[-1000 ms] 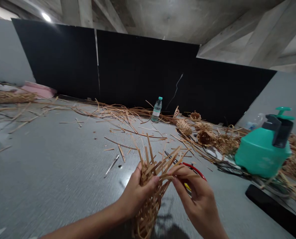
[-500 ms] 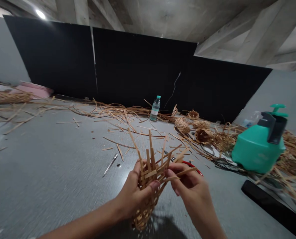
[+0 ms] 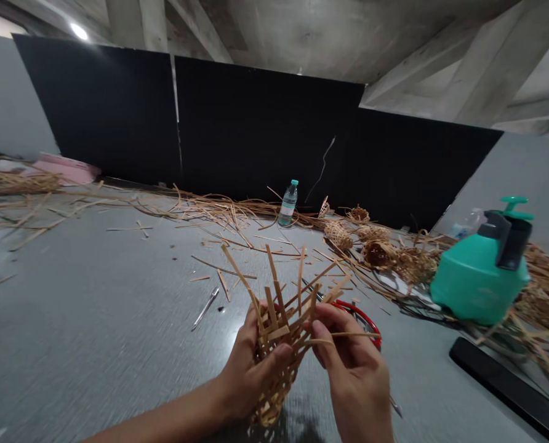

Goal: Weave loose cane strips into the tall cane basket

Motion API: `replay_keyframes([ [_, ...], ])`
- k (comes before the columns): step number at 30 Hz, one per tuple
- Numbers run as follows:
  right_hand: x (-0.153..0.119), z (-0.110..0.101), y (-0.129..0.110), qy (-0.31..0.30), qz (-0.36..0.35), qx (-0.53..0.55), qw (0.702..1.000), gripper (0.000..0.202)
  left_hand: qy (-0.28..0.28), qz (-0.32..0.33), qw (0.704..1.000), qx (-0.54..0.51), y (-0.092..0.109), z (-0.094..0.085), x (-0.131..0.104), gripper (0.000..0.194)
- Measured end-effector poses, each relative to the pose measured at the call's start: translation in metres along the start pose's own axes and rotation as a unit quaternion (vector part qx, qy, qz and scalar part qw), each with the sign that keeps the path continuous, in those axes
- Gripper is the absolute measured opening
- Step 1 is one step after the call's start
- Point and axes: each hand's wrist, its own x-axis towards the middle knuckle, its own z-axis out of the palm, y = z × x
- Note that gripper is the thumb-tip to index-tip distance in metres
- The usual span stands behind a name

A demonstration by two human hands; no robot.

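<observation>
A small woven bamboo basket (image 3: pixel 277 375) hangs tilted in front of me, with loose strip ends fanning out of its upper rim. My left hand (image 3: pixel 251 363) is closed around its left side, thumb pressed across the front of the weave. At the right of the rim, my right hand (image 3: pixel 348 354) pinches a thin bamboo strip (image 3: pixel 360 335) between thumb and fingers; the strip points out to the right. Behind that hand lies a tool with red handles (image 3: pixel 369 323), partly hidden. A silver pen-like tool (image 3: pixel 205 309) lies on the table to the left.
Cut bamboo strips (image 3: pixel 210 212) litter the grey table (image 3: pixel 117 320). A water bottle (image 3: pixel 288 203) stands at the back, near several woven baskets (image 3: pixel 339 235). On the right are a green spray bottle (image 3: pixel 480 280) and a long black object (image 3: pixel 505 384).
My right hand has shifted slightly, and the strip it pinches now points more level to the right. The basket has turned a little, uncovering more of the red handles.
</observation>
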Motion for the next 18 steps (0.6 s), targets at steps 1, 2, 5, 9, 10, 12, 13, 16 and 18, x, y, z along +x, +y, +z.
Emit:
replay_keyframes([
  [1, -0.001, 0.001, 0.001, 0.006, -0.007, -0.004, 1.000, 0.020, 0.009, 0.010, 1.000, 0.010, -0.002, 0.000, -0.001, 0.039],
  [2, -0.002, 0.001, 0.001, 0.010, -0.013, -0.008, 1.000, 0.019, 0.016, 0.018, 1.000, 0.019, -0.004, 0.000, -0.002, 0.038],
  [5, -0.003, 0.002, 0.000, 0.016, -0.032, -0.008, 0.999, 0.016, 0.017, 0.034, 0.999, 0.031, -0.007, -0.001, -0.004, 0.034],
  [9, 0.002, -0.002, -0.008, -0.008, -0.035, -0.018, 0.999, 0.012, -0.002, 0.038, 0.999, 0.030, -0.003, -0.002, -0.005, 0.035],
  [10, 0.005, -0.003, -0.010, -0.020, -0.030, -0.026, 0.999, 0.010, -0.008, 0.029, 0.999, 0.028, -0.001, -0.001, -0.005, 0.036],
  [12, 0.012, -0.006, -0.013, -0.051, -0.012, -0.034, 0.998, 0.008, -0.022, -0.001, 1.000, 0.016, 0.005, -0.001, -0.003, 0.037],
  [13, 0.014, -0.007, -0.013, -0.065, 0.003, -0.030, 0.997, 0.008, -0.028, -0.019, 0.999, 0.002, 0.008, 0.000, -0.001, 0.036],
  [16, 0.020, -0.009, -0.012, -0.100, 0.061, -0.004, 0.993, 0.010, -0.041, -0.066, 0.996, -0.051, 0.014, 0.002, 0.002, 0.034],
  [18, 0.022, -0.009, -0.010, -0.113, 0.088, -0.004, 0.990, 0.013, -0.037, -0.090, 0.993, -0.068, 0.016, 0.004, 0.004, 0.033],
])
